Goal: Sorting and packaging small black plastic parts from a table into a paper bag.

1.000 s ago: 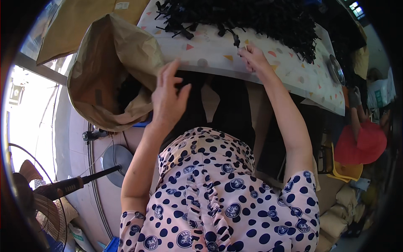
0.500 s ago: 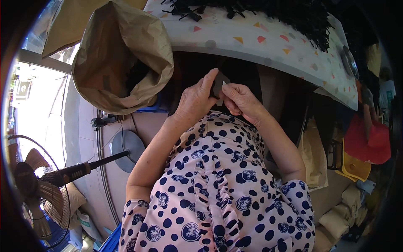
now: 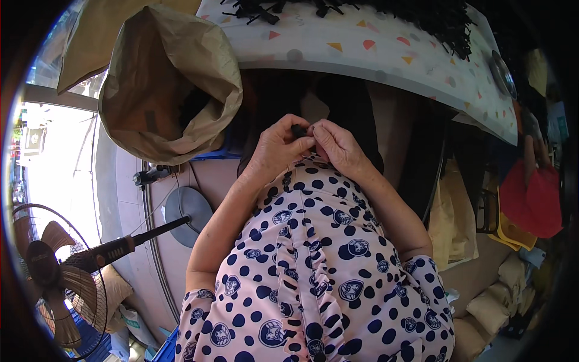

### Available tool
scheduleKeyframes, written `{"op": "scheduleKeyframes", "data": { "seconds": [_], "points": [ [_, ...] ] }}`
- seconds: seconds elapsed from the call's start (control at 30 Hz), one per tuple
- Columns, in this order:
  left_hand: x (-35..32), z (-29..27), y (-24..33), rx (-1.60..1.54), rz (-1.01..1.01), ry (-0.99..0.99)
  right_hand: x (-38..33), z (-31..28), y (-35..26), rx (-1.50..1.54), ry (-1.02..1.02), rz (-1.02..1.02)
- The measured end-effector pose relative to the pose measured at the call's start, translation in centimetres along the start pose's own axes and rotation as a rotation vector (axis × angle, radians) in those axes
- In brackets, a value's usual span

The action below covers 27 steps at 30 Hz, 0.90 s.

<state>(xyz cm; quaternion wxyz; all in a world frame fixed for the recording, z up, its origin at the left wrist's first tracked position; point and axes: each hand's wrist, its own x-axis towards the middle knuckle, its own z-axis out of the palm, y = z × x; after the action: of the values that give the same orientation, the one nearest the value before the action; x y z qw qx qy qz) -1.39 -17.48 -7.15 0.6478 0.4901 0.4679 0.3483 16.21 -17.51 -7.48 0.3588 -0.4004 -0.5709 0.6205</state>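
Item: small black piece (image 3: 298,130), probably hard plastic; I cannot make out its long axis. I see it pinched between both hands, held close above my lap, below the table (image 3: 374,57) edge. Left hand (image 3: 278,148) curls around it; right hand (image 3: 338,145) fingertips close on its right side. Nearby: crumpled brown paper sack (image 3: 163,84), open, on my left; black pile (image 3: 422,15) on the patterned tabletop.

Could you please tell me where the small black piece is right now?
In the head view, the small black piece sits centre frame, pinched between the left hand and right hand, below the table edge and right of the brown paper bag.
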Motion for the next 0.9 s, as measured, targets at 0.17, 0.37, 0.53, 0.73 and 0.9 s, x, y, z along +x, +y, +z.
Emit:
{"op": "scheduleKeyframes", "data": {
  "seconds": [0.17, 0.37, 0.53, 0.73, 0.9],
  "points": [
    [-0.2, 0.1, -0.7, 0.029, 0.052, 0.069, -0.1, 0.5, 0.4, -0.077, -0.024, -0.009],
    [-0.3, 0.4, 0.0, 0.330, 0.133, 0.105, 0.3, 0.3, 1.1, -0.215, -0.065, -0.022],
    [-0.2, 0.3, 0.3, 0.414, 0.122, 0.114, 0.4, 0.2, 0.5, -0.274, -0.079, 0.013],
    [-0.2, 0.0, 0.2, 0.447, 0.072, 0.062, 0.2, 0.3, 0.9, -0.305, -0.061, 0.012],
    [-0.3, 0.9, -0.3, 0.667, 0.180, 0.139, 0.0, 0.6, 1.2, -0.319, -0.006, 0.035]
  ]
}}
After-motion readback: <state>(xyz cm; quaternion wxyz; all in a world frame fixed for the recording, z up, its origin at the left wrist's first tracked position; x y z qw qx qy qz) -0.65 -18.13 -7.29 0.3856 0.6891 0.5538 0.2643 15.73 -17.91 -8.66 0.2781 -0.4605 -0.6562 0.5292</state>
